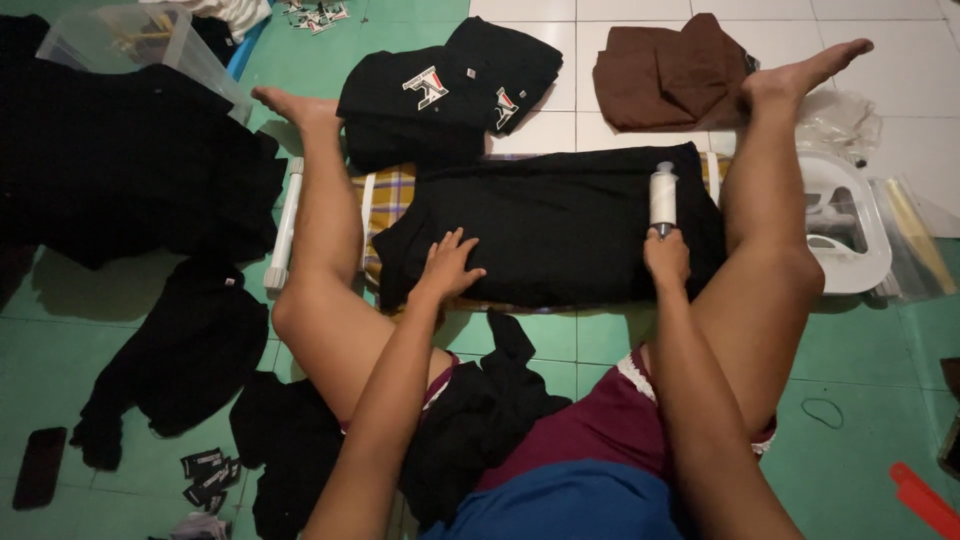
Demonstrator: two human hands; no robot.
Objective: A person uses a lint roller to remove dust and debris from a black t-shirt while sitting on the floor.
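Dim floor (120, 300); roller (663, 196) handle hidden

Lint roller (663, 197) on garment (560, 225); folded shirts (445, 90) behind.

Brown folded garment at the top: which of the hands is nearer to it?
Right. The right hand grips a lint roller below the brown garment; the left hand lies flat on the black garment, further left.

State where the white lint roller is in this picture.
In the head view, the lint roller lies right of centre on the black garment spread over the checked board, its handle gripped by the right hand, just inside the person's right leg.
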